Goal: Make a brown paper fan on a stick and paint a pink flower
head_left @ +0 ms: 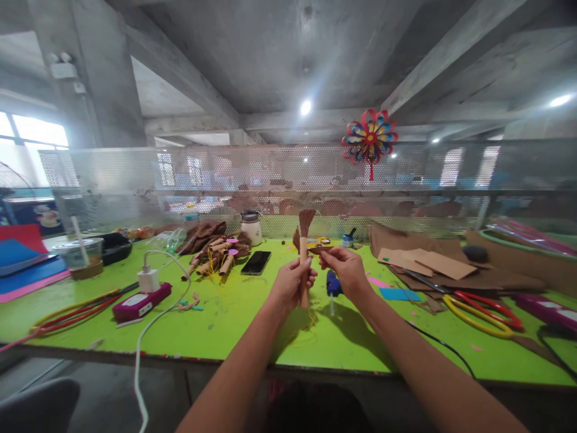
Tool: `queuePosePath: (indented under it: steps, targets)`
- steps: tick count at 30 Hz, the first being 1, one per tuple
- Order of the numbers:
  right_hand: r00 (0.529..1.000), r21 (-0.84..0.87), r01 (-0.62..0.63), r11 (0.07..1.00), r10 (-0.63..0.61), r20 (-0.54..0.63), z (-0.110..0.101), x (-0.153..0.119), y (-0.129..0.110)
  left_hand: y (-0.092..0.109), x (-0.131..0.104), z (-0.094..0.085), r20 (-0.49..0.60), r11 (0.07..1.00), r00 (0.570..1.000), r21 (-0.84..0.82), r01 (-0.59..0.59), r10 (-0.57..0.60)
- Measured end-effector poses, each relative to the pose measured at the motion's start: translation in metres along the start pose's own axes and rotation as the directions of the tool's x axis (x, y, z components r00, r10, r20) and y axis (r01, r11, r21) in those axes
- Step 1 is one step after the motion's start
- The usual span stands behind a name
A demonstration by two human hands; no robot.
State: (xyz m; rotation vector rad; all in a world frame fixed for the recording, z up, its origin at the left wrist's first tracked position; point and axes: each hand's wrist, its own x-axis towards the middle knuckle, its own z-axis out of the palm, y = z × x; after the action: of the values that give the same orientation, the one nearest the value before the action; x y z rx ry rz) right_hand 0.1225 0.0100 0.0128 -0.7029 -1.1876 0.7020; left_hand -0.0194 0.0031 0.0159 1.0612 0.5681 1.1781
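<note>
My left hand (293, 281) is closed round a light brown paper roll (304, 249), held upright, with a dark brown fringed tuft (307, 221) fanning out of its top. Yellow strings hang below it. Pinched in the fingers of my right hand (345, 269) is a thin dark brown strip (321, 248), its left end close to the roll. Just below my right hand a blue glue gun (333, 284) stands on the green table (225, 328).
Left of my hands lie a black phone (256, 263), several finished-looking rolls (216, 255) and a purple power strip (142, 302) with a white cable. On the right are brown paper sheets (444, 263) and yellow-and-red scissors (478, 314). A jar (250, 228) stands behind.
</note>
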Motion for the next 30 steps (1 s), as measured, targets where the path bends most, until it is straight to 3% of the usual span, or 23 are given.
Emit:
queuePosePath:
  steps: [11, 16, 30]
  targets:
    - [0.995, -0.165, 0.100, 0.981, -0.099, 0.017, 0.010, -0.012, 0.009, -0.003, 0.006, -0.003, -0.060, 0.997, 0.996, -0.041, -0.069, 0.067]
    - [0.996, -0.180, 0.089, 0.980, -0.090, 0.004, 0.011, -0.013, 0.007, 0.000, 0.003, 0.001, -0.077, 0.996, 0.994, -0.029, -0.085, 0.082]
    - [0.986, -0.266, 0.167, 0.949, -0.165, 0.030, 0.007, -0.013, 0.006, 0.000, -0.001, 0.001, -0.148, 0.976, 0.980, 0.191, -0.107, 0.136]
